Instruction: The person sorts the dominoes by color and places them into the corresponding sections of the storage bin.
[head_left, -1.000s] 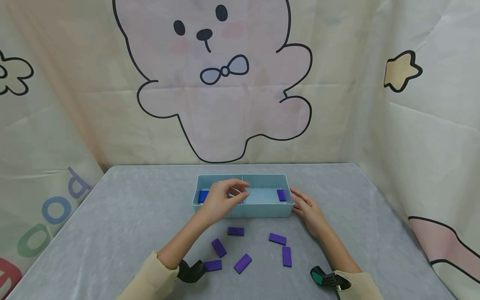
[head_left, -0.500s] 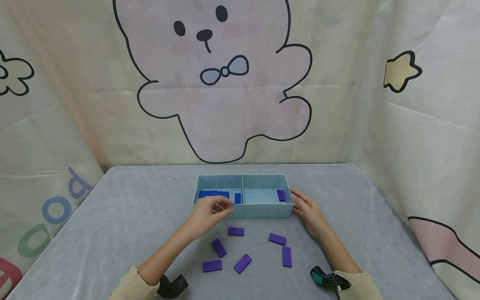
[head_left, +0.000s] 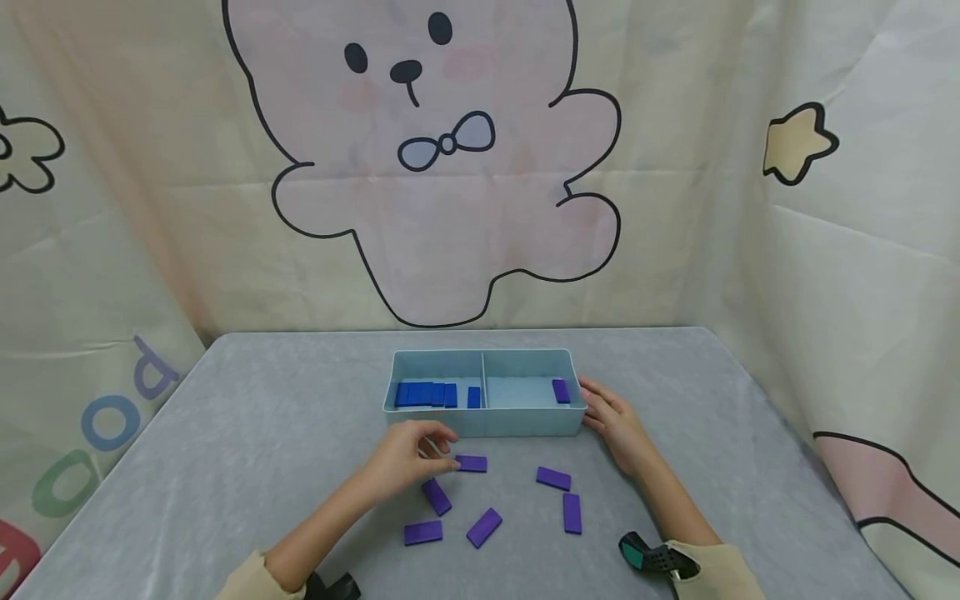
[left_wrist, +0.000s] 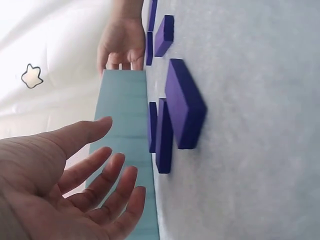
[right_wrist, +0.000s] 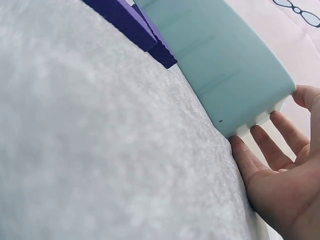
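Note:
My left hand [head_left: 412, 454] is just in front of the light blue divided box [head_left: 487, 422], fingers loosely bent and holding nothing. Its thumb tip overlaps the left end of a purple rectangular block [head_left: 472, 464] in the head view. From the left wrist, the palm [left_wrist: 60, 210] appears with spread fingers, apart from the purple blocks [left_wrist: 185, 105]. With fairly straight fingers, my right hand [head_left: 618, 425] touches the box's right end; its fingertips line that end wall in the right wrist view. Blue blocks [head_left: 420, 395] lie in the left compartment, one purple block [head_left: 561, 391] in the right.
Several more purple blocks lie scattered on the grey cloth-covered table, among them one at the left [head_left: 423, 533], a slanted one [head_left: 484, 528] and an upright-lying one [head_left: 572, 514] at the right. A printed curtain [head_left: 675, 250] hangs behind the table [head_left: 262, 417].
My left hand has come out of the box, moving toward me and left, down to the purple blocks in front. The blue blocks now show fully. My right hand stays at the box end.

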